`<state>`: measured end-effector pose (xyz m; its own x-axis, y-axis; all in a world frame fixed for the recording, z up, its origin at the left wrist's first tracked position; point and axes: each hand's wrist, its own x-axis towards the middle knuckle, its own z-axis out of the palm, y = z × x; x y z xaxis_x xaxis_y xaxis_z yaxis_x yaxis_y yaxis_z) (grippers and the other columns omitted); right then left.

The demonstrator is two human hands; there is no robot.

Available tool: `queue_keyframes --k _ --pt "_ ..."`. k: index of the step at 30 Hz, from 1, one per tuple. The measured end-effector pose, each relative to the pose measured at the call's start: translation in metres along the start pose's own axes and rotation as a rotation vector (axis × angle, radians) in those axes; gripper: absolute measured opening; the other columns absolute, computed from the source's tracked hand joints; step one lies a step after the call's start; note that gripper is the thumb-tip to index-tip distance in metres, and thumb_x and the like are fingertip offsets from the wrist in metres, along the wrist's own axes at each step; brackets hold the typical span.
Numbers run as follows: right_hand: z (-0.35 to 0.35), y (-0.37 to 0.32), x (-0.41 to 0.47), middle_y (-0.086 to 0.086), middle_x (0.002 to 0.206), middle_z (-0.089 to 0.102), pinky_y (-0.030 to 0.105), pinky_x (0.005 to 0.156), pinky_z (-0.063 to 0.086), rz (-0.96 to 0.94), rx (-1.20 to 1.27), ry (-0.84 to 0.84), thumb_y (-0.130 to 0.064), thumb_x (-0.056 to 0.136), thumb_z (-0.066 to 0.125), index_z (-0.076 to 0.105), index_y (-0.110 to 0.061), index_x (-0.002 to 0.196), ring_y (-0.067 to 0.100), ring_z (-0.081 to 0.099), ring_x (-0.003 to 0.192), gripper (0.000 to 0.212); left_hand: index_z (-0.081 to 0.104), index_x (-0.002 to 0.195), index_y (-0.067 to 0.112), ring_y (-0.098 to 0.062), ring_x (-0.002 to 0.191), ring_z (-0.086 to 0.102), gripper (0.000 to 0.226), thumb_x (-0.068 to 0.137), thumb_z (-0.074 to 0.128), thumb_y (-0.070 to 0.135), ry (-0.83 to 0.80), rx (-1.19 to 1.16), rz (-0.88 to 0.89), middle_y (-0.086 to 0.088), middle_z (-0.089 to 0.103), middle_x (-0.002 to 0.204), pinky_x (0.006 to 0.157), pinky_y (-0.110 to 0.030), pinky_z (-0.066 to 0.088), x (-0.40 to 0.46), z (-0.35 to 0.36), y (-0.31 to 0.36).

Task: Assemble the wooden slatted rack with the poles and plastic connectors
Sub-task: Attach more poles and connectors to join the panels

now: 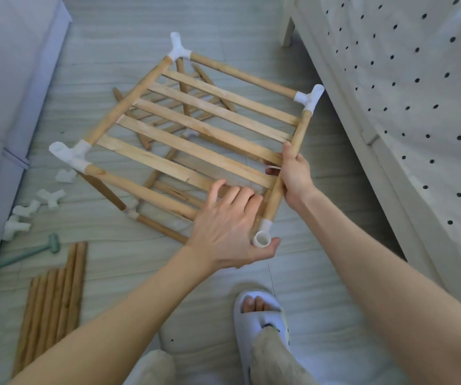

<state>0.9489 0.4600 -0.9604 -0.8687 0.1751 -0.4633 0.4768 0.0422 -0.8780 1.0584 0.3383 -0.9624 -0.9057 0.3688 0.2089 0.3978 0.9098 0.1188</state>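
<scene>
while the person looks down from above, a wooden slatted rack [196, 126] is held up over a pale tiled floor [321, 259], tilted so its slats face the camera. its top shelf is a square frame of round light-wood poles with five flat slats running across, and each corner is capped by a white plastic connector with open sockets. the far corner connector [179, 48], the right one [310, 97] and the left one [69, 155] all show plainly. below the top shelf, more poles and a second slatted shelf [174, 190] can be seen through the gaps.

the right hand [293, 173] is wrapped around the right side pole [298, 134], thumb on top and fingers curled underneath. the left hand [232, 229] lies over the near corner with fingers spread and relaxed across the slats, while its thumb sits under the near white connector [262, 237], whose round socket opens toward the camera.

on the floor at left lie loose white connectors [33, 207], a bundle of spare poles [54, 301] and a small green mallet [38, 250]. a white slipper [260, 323] with toes showing is at the bottom. a white bed cover with dark dots [418, 93] fills the right side, and pale grey furniture [7, 79] stands at the left.
</scene>
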Motion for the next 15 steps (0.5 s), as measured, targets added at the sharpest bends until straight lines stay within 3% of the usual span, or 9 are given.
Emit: queue_keyframes --k 1,3,5,7,9,11,13,15 --pt "-0.003 -0.009 0.002 0.006 0.095 0.06 0.031 0.065 0.047 -0.003 -0.112 -0.018 -0.041 0.099 0.034 0.047 -0.012 0.109 0.015 0.057 0.066 0.033 0.056 0.122 0.008 -0.023 0.111 0.053 0.087 0.072 0.031 0.075 -0.068 -0.017 0.002 -0.004 0.059 0.118 0.107 -0.047 0.029 0.004 -0.003 0.0" --pt "-0.01 -0.027 0.004 0.005 0.088 0.056 0.036 0.076 0.049 0.002 -0.32 -0.035 -0.036 0.099 0.037 0.051 -0.006 0.117 0.02 0.055 0.079 0.038 0.03 0.144 0.011 -0.021 0.139 0.026 0.106 0.068 0.023 0.083 -0.217 -0.079 0.051 -0.004 0.036 0.146 0.117 -0.048 0.01 0.008 -0.01 -0.003" --pt "-0.014 -0.042 -0.002 0.006 0.098 0.055 0.035 0.082 0.046 -0.012 -0.51 -0.029 -0.029 0.099 0.039 0.051 -0.001 0.125 0.023 0.051 0.092 0.04 0.009 0.151 0.015 -0.014 0.145 -0.002 0.111 0.066 0.023 0.086 -0.282 -0.11 0.109 0.001 0.014 0.156 0.117 -0.045 -0.008 0.005 -0.02 -0.017" --pt "-0.012 -0.048 -0.024 0.015 0.122 0.051 0.036 0.091 0.042 -0.135 -0.754 0.015 -0.027 0.097 0.038 0.046 0.002 0.13 0.032 0.05 0.108 0.044 0.006 0.151 0.017 -0.013 0.145 -0.006 0.114 0.064 0.022 0.089 -0.265 -0.084 0.101 0.002 0.01 0.157 0.116 -0.04 -0.015 -0.005 -0.03 -0.048" --pt "-0.004 -0.044 -0.063 0.021 0.136 0.041 0.037 0.102 0.032 -0.379 -0.928 -0.04 -0.025 0.098 0.038 0.04 0.002 0.134 0.038 0.039 0.123 0.045 0.005 0.151 0.02 -0.015 0.145 -0.006 0.116 0.062 0.02 0.092 -0.289 -0.034 0.005 -0.001 0.008 0.158 0.115 -0.04 -0.015 -0.015 -0.04 -0.091" --pt "0.008 -0.03 -0.107 0.017 0.144 0.033 0.035 0.108 0.025 -0.579 -1.067 -0.221 -0.032 0.098 0.04 0.033 -0.001 0.139 0.033 0.03 0.133 0.052 0.001 0.151 0.023 -0.019 0.145 -0.008 0.11 0.069 0.046 0.081 -0.393 -0.027 -0.185 -0.002 -0.002 0.158 0.117 -0.041 -0.008 -0.024 -0.052 -0.135" --pt "0.021 -0.012 -0.13 0.012 0.149 0.026 0.035 0.111 0.023 -0.634 -1.269 -0.33 -0.043 0.097 0.041 0.024 -0.003 0.143 0.03 0.025 0.136 0.064 0.002 0.15 0.021 -0.023 0.146 -0.003 0.105 0.075 0.064 0.06 -0.452 -0.072 -0.37 -0.003 -0.006 0.158 0.118 -0.039 0.005 -0.032 -0.062 -0.161" --pt "0.029 0.005 -0.129 0.014 0.152 0.017 0.036 0.112 0.021 -0.605 -1.468 -0.318 -0.051 0.095 0.039 0.015 -0.002 0.146 0.03 0.021 0.139 0.075 0.003 0.15 0.016 -0.022 0.145 0.001 0.095 0.084 0.059 0.053 -0.463 0.009 -0.392 -0.004 -0.004 0.158 0.116 -0.034 0.007 -0.037 -0.062 -0.167"
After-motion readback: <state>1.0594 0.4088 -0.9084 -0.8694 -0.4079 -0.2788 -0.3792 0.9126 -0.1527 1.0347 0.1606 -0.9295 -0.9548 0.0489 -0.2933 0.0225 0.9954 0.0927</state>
